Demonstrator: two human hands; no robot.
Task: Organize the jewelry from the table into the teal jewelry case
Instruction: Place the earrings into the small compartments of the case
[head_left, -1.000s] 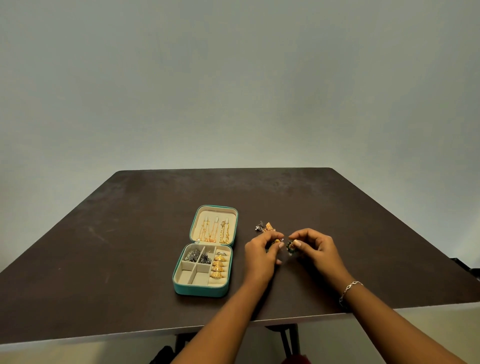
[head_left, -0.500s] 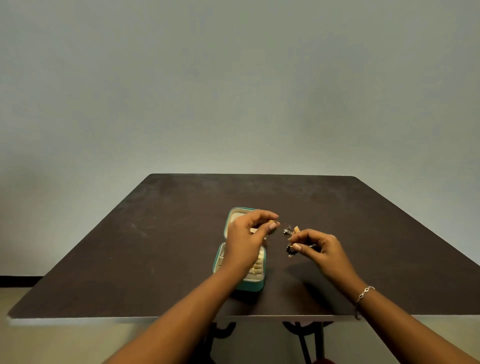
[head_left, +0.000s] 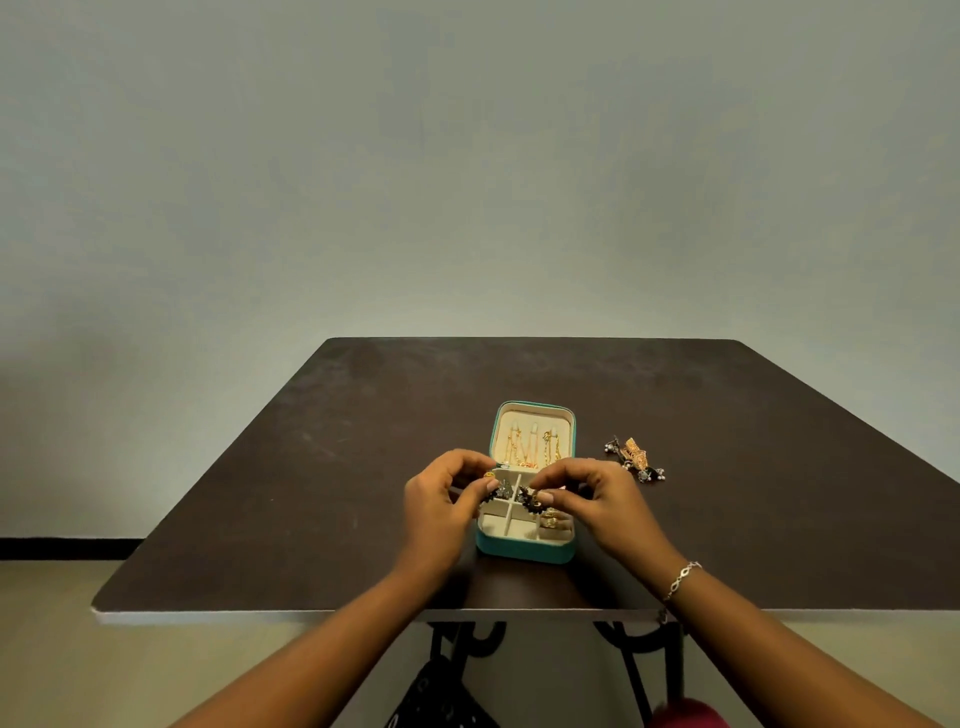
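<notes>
Both hands, left (head_left: 441, 499) and right (head_left: 597, 493), have been brought over the teal jewelry case (head_left: 524, 545) at frame centre, each pinching a dark earring (head_left: 503, 490). Chains and rings are being stored already; one jewelry cluster (head_left: 635, 460) is remaining on the bench (head_left: 260, 493), centre-right.

We see the teal jewelry case (head_left: 523, 550) open on the tabletop (head_left: 311, 467), lid upright with gold chains (head_left: 530, 449) hanging inside. Cream compartments hold dark earrings (head_left: 527, 497) and gold rings (head_left: 551, 519). Loose earrings (head_left: 635, 459) lie right of it, apart.
</notes>
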